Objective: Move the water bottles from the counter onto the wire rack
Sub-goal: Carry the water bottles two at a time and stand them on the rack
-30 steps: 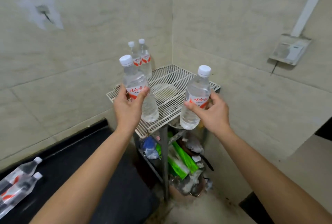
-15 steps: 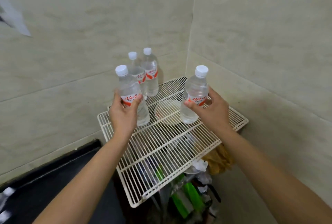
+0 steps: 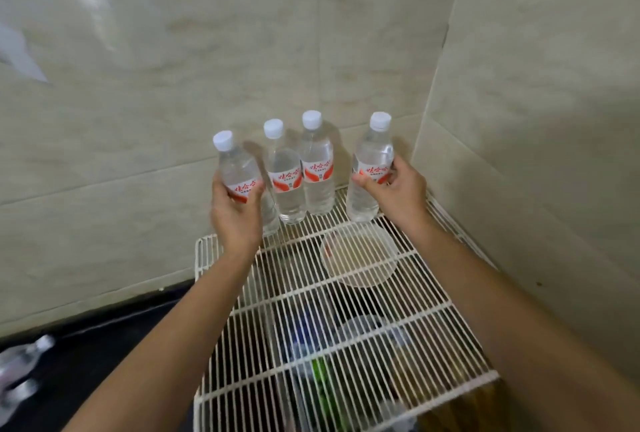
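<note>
Head view: bottles stand in a row at the far edge of the rack [image 3: 346, 327], against the far wall. Two middle bottles [image 3: 301, 172] are already parked there, upright and touching each other. The left hand [image 3: 235, 210] is closed around the left bottle [image 3: 239, 172] at its red label, thumb on the near side, fingers wrapped behind; this bottle leans slightly left, and its base is hidden behind the hand, so whether it rests on the wires cannot be told. The right hand [image 3: 394, 189] is likewise closed on the right bottle [image 3: 370, 172] at the label, thumb across the front; its base looks to be at or just on the wires, near the right wall. A pale dish [image 3: 360, 255] shows through the wires just near of the right bottle, seemingly below the grid. At the near left, on the dark tabletop [image 3: 86, 345], blurred shapes that look like more bottles [image 3: 20, 366] lie waiting, so the task seems partway done.

The step in hand looks like setting both bottles down flanking the middle pair. To do it well, I would bring the left one upright before lowering, and seat each base flat across several wires rather than between two, since a narrow base may rock on a grid. Fingers should loosen only once each bottle stands without wobble, and draw back toward the near side so as not to knock the neighbours.
</note>
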Motion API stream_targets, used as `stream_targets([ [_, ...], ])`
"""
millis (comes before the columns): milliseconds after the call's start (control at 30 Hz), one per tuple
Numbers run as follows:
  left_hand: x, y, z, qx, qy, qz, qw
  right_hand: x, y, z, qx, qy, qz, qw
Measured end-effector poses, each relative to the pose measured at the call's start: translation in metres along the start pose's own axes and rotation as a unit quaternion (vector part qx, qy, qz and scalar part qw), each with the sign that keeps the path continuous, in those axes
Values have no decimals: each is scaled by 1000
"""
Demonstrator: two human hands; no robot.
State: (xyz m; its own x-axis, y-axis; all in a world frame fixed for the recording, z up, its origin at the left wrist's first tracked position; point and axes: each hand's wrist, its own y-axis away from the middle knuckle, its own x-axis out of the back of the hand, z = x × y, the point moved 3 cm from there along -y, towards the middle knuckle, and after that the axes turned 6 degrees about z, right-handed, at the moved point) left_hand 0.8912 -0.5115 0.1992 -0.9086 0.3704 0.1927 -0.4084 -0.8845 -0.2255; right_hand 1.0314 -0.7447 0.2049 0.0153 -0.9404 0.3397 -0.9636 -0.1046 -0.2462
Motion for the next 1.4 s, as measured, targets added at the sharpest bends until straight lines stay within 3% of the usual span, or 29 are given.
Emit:
stream_targets([
  [200, -16, -6, -17, -29, -10, 3, 1000, -30, -33, 6, 34, 14, -72, 997],
  [267, -15, -1, -35, -30, -36, -34, 998, -34, -36, 12, 62, 57, -103, 991],
  [400, -15, 17, -74, -15, -112, -124, 986, -35, -23, 56, 33, 122, -199, 972],
  [733, -23, 13, -89, 13, -149, -61, 987, -56, -23, 90, 101, 192, -117, 969],
  [967, -12, 17, -73, 1, -185, -83, 979, -49, -13, 74, 76, 178, -158, 968],
  [1100, 29, 22, -34, -124, -286, -43, 949, -32, 0, 31, 191, 197, -24, 961],
  [1167, 60, 29, -18, -202, -329, -7, 922, -37, 7, 9, 261, 175, 2, 949],
  [1267, 109, 38, -17, -256, -406, 35, 877, -65, 25, -18, 361, 140, -13, 922],
  [1400, 174, 62, -32, -236, -489, 56, 838, -122, 73, -35, 433, 123, -104, 887],
])
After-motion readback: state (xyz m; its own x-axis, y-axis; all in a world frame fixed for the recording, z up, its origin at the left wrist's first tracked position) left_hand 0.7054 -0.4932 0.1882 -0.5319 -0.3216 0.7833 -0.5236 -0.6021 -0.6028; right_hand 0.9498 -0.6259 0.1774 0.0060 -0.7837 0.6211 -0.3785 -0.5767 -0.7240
